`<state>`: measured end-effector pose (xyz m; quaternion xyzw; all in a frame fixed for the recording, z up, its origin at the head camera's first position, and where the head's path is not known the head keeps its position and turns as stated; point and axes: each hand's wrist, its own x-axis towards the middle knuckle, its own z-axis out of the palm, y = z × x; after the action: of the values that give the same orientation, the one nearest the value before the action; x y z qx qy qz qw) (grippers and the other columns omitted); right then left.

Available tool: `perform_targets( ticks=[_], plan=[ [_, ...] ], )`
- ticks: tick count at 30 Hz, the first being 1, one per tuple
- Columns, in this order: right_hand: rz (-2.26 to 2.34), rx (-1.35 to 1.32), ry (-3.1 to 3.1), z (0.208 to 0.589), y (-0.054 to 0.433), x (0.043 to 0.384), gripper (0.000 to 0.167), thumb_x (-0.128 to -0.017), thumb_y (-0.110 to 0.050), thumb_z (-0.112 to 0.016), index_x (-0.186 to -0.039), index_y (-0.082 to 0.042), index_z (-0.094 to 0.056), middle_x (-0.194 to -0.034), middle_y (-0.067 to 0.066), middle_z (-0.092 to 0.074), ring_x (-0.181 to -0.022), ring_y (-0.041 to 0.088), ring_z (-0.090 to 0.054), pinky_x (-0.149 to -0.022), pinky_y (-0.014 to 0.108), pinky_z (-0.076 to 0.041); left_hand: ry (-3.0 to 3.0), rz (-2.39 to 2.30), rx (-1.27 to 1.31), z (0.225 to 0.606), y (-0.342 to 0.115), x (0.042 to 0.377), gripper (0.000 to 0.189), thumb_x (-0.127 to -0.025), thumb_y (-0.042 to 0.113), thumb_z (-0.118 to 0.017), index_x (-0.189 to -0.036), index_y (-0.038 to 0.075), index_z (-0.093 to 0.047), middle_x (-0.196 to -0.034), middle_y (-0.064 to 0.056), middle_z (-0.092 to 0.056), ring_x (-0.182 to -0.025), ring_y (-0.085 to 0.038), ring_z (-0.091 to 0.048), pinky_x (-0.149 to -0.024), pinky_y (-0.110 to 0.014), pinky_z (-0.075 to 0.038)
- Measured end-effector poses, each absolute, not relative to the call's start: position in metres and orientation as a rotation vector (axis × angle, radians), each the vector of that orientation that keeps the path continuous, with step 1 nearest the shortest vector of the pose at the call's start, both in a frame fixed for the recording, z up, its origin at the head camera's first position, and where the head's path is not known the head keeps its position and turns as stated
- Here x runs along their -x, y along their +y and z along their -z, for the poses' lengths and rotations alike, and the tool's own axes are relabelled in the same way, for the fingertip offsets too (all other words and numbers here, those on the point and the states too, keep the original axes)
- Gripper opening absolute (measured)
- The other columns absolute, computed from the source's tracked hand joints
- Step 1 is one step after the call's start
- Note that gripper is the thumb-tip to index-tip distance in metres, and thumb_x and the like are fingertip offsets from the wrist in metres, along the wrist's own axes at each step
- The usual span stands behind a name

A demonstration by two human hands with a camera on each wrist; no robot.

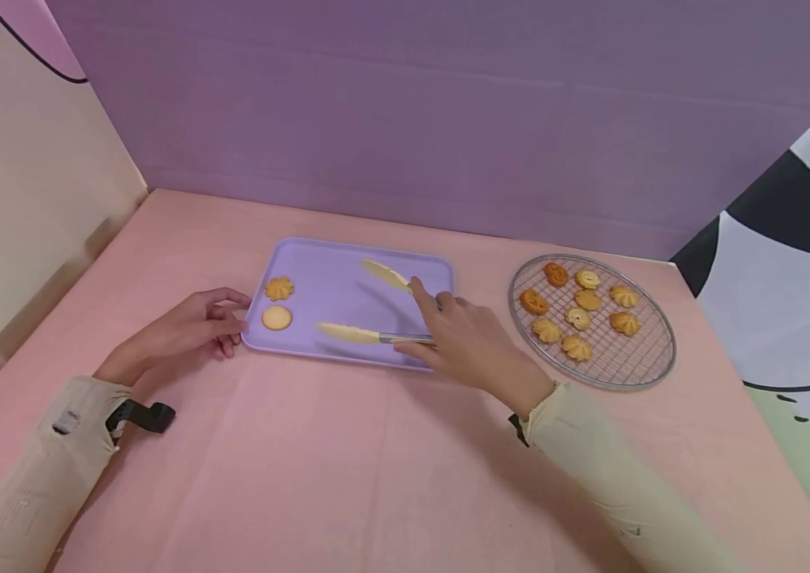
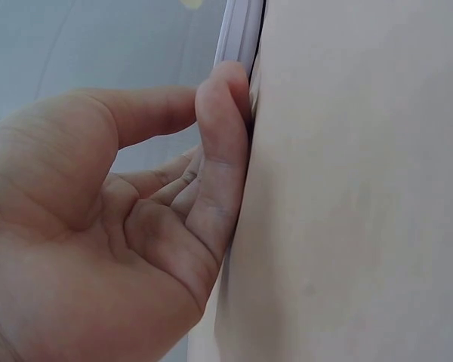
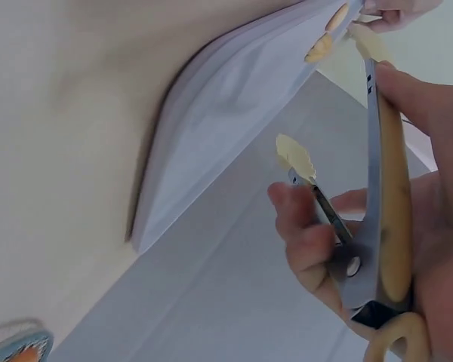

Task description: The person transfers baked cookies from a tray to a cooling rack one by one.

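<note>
My left hand (image 1: 193,326) is at the near left corner of a lilac tray (image 1: 333,255), thumb and fingertips pinching its rim. The left wrist view shows the bent fingers low against the tabletop at the tray's edge (image 2: 238,34). In my right hand (image 1: 473,342) I hold metal tongs (image 1: 405,338) with cream-coloured tips, spread apart above the tray and with nothing between them. A flower-shaped cookie (image 1: 279,289) and a round plain cookie (image 1: 277,318) lie along the tray's left side.
To the right of the tray sits a round wire rack (image 1: 644,350) bearing several cookies of different shapes, such as a dark pretzel-shaped one (image 1: 535,302). A purple wall (image 1: 405,119) stands behind the pink tabletop (image 1: 305,461).
</note>
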<state>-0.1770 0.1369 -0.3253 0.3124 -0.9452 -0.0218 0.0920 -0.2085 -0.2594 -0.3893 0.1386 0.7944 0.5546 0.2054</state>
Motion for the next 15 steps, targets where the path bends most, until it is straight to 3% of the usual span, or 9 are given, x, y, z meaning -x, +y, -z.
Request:
perform_targets(
  ticks=[4,11,15],
  plan=[
    [0.066,-0.936,-2.827,0.326,0.122,0.186,0.087,-0.094,-0.066,-0.051,-0.146,0.003,-0.039,-0.095,0.020,-0.066,-0.072,0.028,-0.066,-0.052,0.039,-0.055,2.215,-1.545,-0.386,0.389,-0.260,0.209,0.047,-0.099,0.007,-0.058,-0.137,-0.011,-0.038,-0.082,-0.012,-0.061,-0.066,-0.015,-0.061,-0.061,-0.027,-0.057],
    [0.037,-0.971,-2.832,0.330,0.100,0.203,0.072,-0.096,-0.064,-0.048,-0.124,0.002,-0.053,-0.075,0.007,-0.053,-0.057,0.020,-0.054,-0.046,0.034,-0.048,2.233,-1.527,-0.403,0.388,-0.260,0.209,0.047,-0.099,0.006,-0.059,-0.137,-0.011,-0.038,-0.082,-0.013,-0.061,-0.066,-0.016,-0.061,-0.061,-0.028,-0.058],
    [0.070,-0.994,-2.826,0.332,0.090,0.211,0.070,-0.096,-0.063,-0.049,-0.123,0.002,-0.056,-0.074,0.006,-0.053,-0.057,0.018,-0.053,-0.046,0.032,-0.046,2.250,-1.502,-0.398,0.387,-0.259,0.209,0.048,-0.099,0.006,-0.059,-0.138,-0.011,-0.037,-0.081,-0.013,-0.063,-0.065,-0.017,-0.063,-0.061,-0.028,-0.058]
  ],
)
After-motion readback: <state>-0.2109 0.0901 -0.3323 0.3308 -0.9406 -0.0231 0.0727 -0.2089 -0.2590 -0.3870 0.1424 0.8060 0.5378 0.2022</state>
